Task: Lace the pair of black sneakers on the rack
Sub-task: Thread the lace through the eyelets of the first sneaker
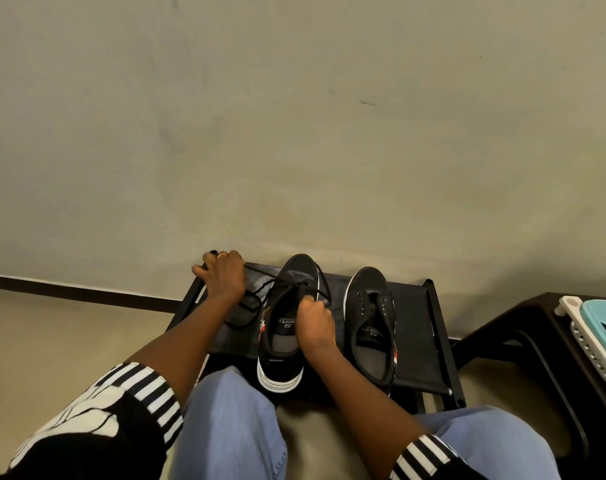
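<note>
Two black sneakers with white soles stand side by side on a low black rack [417,327], toes toward the wall. The left sneaker [284,327] has a black lace [260,289] threaded through its front eyelets. My left hand [223,275] holds one end of that lace, pulled out to the left over the rack's corner. My right hand [313,322] pinches the other lace end at the eyelets on the shoe's right side. A loop of lace lies slack on the rack under my left wrist. The right sneaker [372,320] has no lace, and its bare eyelets show.
A plain wall rises just behind the rack. A dark stool or table [523,327] stands at the right, carrying a white and pale blue plastic item [592,337]. My knees in blue jeans fill the bottom of the view, close to the rack's front edge.
</note>
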